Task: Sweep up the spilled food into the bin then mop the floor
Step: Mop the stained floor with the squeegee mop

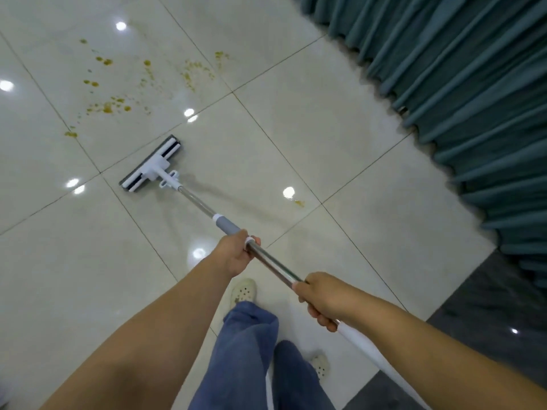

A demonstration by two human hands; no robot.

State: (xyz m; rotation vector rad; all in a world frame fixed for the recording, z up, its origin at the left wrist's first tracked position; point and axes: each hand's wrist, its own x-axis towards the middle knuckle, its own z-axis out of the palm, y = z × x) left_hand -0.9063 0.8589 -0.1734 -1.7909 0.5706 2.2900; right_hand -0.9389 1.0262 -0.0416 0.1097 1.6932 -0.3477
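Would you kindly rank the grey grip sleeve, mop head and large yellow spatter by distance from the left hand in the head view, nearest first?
From the left hand:
1. grey grip sleeve, on the pole just ahead.
2. mop head, on the floor, ahead-left.
3. large yellow spatter, beyond the mop head.

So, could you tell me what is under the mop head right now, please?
The mop head rests on the glossy pale floor tile. The yellow-brown stains lie apart from it, none visibly beneath. Whatever sits directly under its pad is covered.

Cream tiles (310,119) with yellow-brown stains (108,106), teal curtain (461,69), blue trousers (251,350).
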